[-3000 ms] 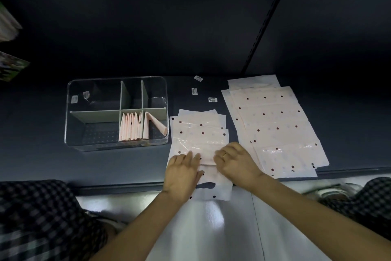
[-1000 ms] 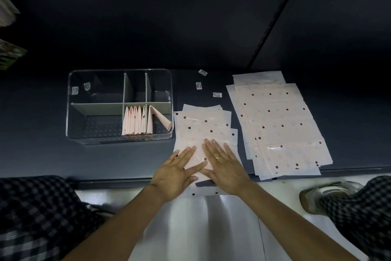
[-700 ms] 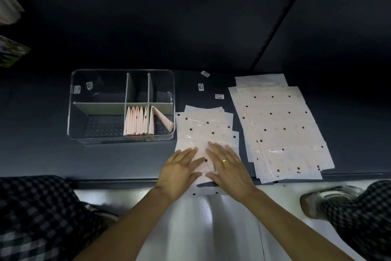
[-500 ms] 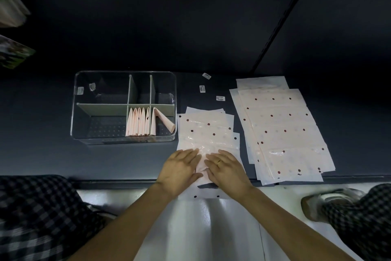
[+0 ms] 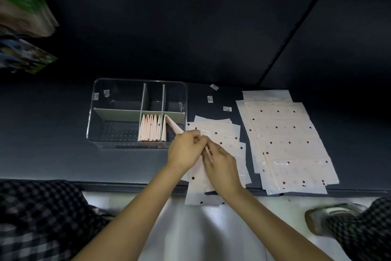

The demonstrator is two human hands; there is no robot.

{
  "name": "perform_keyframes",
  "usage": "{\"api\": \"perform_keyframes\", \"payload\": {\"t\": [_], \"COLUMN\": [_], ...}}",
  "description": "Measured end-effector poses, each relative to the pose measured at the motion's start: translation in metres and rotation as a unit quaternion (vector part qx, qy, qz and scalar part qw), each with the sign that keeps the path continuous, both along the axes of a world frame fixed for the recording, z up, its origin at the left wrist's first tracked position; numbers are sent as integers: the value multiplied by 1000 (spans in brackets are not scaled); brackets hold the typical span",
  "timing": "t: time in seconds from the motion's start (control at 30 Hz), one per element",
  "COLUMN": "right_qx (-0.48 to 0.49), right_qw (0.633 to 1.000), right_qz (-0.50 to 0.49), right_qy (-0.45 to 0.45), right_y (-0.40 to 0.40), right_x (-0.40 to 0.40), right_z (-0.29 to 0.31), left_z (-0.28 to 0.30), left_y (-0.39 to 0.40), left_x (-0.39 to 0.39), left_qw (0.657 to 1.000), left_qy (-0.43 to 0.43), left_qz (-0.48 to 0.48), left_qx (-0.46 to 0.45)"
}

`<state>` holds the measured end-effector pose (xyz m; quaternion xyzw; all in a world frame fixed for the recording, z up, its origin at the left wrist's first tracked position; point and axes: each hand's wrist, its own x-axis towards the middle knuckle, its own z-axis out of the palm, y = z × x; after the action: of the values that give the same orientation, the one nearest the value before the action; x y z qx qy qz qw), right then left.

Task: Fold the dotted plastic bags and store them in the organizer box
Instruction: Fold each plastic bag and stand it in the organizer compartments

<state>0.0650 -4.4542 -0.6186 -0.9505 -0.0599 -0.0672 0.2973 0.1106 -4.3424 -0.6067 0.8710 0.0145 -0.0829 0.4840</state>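
Head view, looking down: my left hand (image 5: 186, 150) and my right hand (image 5: 222, 167) meet over the near stack of dotted plastic bags (image 5: 220, 134) at the front edge of the dark bench (image 5: 53, 155). Both have their fingers curled in, and between them they pinch a narrow folded strip of bag (image 5: 206, 150); the strip is mostly hidden by my fingers, so I cannot tell how many folds it already has. The stack under my hands overhangs the bench edge a little toward me. A second, longer spread of flat bags (image 5: 285, 140) lies to the right, apart from the first.

The organizer box (image 5: 137, 83) sits just left of the near stack, clear-walled with pale dividers. One front compartment holds a row of folded bags (image 5: 150, 128) standing on edge, and one more leans tilted in the compartment to its right.

These bags look feather-light, thin and limp, with a glossy skin that I judge will slide on itself and spring open if let go. I would keep hold at the crease, pinching thumb against fingertips through all layers, and not at a loose corner, which would just flop. Pressing the fold flat against the bench before lifting should help it keep shape. Nothing here is breakable, but a careless tug could drag the bags underneath off the edge.
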Motion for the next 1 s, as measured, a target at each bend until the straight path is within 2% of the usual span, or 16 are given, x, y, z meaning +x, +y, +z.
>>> {"api": "perform_keyframes", "payload": {"t": [0.07, 0.13, 0.17, 0.23, 0.3, 0.37, 0.43, 0.5, 0.63, 0.8, 1.0], "right_qx": [18, 74, 109, 183, 222, 209, 188, 155, 45, -119, -129], "right_qw": [999, 994, 989, 973, 960, 960, 964, 971, 989, 983, 979], "right_qz": [-29, -73, -89, -111, -132, -139, -133, -120, -82, -59, -54], "right_qy": [-2, 23, 43, 81, 107, 126, 136, 134, 116, 126, 148], "right_y": [5, 8, 9, 11, 12, 13, 16, 23, 44, 77, 96], "right_x": [11, 21, 27, 37, 47, 55, 63, 71, 87, 99, 92], "right_z": [5, 12, 14, 20, 23, 24, 26, 29, 32, 20, 4], "left_z": [3, 4, 4, -1, -8, -16, -23, -28, -37, -40, -38], "left_y": [11, 22, 29, 42, 55, 61, 64, 68, 86, 96, 96], "left_x": [6, 10, 13, 20, 29, 37, 39, 38, 32, 23, 19], "left_qw": [998, 995, 998, 989, 949, 911, 887, 885, 907, 924, 953], "left_qy": [25, 29, 5, -98, -135, -117, -115, -128, -166, -177, -197], "left_qz": [-40, -44, -27, -5, -65, -162, -209, -199, -114, -111, -35], "left_qx": [-41, -85, -60, 113, 276, 362, 394, 400, 371, 319, 227]}}
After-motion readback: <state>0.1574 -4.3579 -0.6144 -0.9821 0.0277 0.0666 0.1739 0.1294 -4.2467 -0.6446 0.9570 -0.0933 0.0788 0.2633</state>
